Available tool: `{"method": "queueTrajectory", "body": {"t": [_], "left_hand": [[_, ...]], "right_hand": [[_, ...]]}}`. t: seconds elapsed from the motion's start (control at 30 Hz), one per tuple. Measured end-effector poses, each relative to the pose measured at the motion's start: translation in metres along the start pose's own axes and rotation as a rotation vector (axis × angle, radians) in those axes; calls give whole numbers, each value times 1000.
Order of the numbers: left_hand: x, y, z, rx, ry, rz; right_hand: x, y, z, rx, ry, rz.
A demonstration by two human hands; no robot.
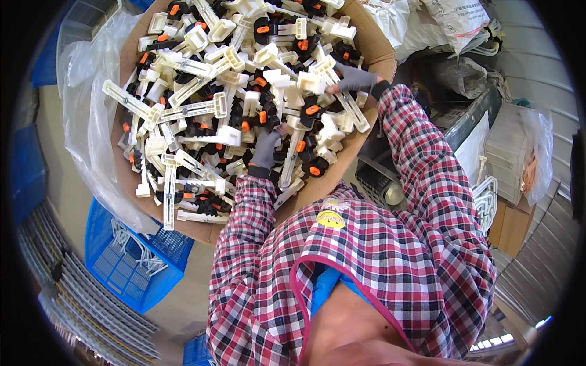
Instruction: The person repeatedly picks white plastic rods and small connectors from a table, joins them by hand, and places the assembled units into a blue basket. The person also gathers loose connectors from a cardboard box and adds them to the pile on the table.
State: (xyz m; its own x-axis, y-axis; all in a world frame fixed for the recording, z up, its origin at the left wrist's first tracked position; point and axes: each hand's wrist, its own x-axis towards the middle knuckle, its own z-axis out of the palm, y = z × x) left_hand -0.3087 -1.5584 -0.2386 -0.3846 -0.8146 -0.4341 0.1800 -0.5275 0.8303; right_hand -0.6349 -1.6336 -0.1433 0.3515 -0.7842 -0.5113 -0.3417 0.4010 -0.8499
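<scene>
Currently, head view: one cardboard box (379,46), heaped with plastic parts (192,111), white and black, orange-tabbed.
Left hand (267,149), grey-gloved, fingers among the parts, grasp hidden from me; right hand (357,80), likewise gloved, touching a white part, firmness unclear; blue crate (157,293), beside the box, holding white rods (143,256).

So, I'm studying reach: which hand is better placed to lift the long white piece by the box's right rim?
Probably the right hand: it is at that piece, while the left hand sits farther left.
</scene>
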Motion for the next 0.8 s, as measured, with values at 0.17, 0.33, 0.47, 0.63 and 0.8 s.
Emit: {"method": "queueTrajectory", "body": {"t": [0.17,0.33,0.47,0.63,0.8], "left_hand": [[2,2,-3,41,30,-158],[0,-4,-3,63,70,-209],[-11,13,7,106,86,-183],[-27,27,21,249,139,-229],[-18,-17,9,106,170,-113]], "right_hand": [[-6,19,33,2,39,-33],[-22,-5,57,-28,175,-3],[-20,10,47,-234,198,-48],[-10,21,24,-213,-34,68],[12,80,6,245,-254,-29]]}}
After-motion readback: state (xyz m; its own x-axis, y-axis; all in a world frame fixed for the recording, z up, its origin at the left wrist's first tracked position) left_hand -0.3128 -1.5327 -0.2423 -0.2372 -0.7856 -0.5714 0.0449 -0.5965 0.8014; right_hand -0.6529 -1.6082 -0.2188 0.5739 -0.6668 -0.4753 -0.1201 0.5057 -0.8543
